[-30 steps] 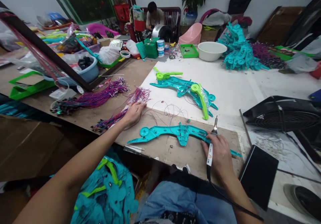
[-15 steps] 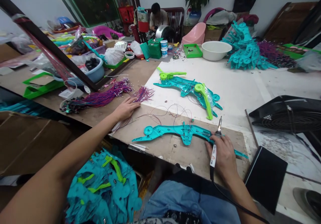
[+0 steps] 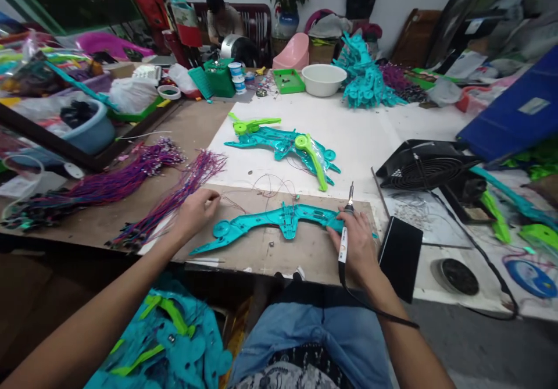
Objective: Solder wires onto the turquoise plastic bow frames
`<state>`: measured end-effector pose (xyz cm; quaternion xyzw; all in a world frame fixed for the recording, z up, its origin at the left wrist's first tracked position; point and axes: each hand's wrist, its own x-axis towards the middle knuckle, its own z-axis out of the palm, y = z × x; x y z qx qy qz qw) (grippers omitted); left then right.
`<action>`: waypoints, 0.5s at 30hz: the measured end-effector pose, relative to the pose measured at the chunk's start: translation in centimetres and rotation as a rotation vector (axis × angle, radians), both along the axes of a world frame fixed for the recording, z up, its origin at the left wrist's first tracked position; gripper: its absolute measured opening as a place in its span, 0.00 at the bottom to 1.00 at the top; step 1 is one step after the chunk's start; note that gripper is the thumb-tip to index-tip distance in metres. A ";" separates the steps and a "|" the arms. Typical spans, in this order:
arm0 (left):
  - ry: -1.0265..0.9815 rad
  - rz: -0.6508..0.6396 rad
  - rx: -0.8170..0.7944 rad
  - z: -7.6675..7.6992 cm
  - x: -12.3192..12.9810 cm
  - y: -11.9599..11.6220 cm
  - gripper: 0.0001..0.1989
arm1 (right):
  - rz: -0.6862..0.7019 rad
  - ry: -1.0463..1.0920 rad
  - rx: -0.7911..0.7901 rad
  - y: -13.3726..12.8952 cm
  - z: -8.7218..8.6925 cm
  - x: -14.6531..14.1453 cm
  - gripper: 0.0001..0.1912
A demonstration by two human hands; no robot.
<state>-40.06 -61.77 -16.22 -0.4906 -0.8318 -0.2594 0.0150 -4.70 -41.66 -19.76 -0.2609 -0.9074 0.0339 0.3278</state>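
Note:
My right hand (image 3: 358,242) is wrapped round a soldering iron (image 3: 344,239), its metal tip pointing up and away from me. The same hand rests on the right end of a bow-shaped teal plastic part (image 3: 257,220). My left hand (image 3: 197,211) hovers by the part's left end, fingers curled into a pinch; whatever they hold is too small to make out. Thin loose wires (image 3: 265,186) trail over the part and the board behind it. Just left of that hand lies a bundle of red and purple wires (image 3: 174,196).
A larger wire bundle (image 3: 117,174) lies farther left. Behind stands a teal assembly with lime-green arms (image 3: 279,142). On the right are a black fan (image 3: 422,165), a black flat box (image 3: 401,258) and a round tin (image 3: 457,277). A heap of teal parts (image 3: 174,342) sits below the table edge.
The view has swung to the right. My left hand has lifted off the wire bundle and come nearer the teal part, its fingers now curled. My right hand keeps the soldering iron.

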 end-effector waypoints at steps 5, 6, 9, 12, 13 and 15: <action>-0.506 0.093 0.207 4.5 3.0 2.2 0.11 | 0.028 -0.056 -0.094 0.8 0.1 1.2 0.11; -0.553 0.106 0.213 5.0 3.3 2.6 0.11 | 0.034 -0.045 -0.102 0.8 0.1 1.2 0.11; -0.620 0.145 0.088 4.8 3.3 3.4 0.12 | 0.029 -0.011 -0.110 0.5 0.1 1.0 0.12; -0.538 0.083 -0.209 3.2 1.6 3.3 0.12 | 0.003 -0.006 -0.115 0.1 0.2 0.8 0.12; -0.446 0.044 -0.278 2.7 0.8 3.2 0.11 | -0.009 -0.004 -0.111 0.0 0.3 0.8 0.11; -0.209 -0.003 -0.290 2.2 -0.6 2.7 0.11 | -0.035 0.000 -0.093 -0.3 0.3 0.7 0.11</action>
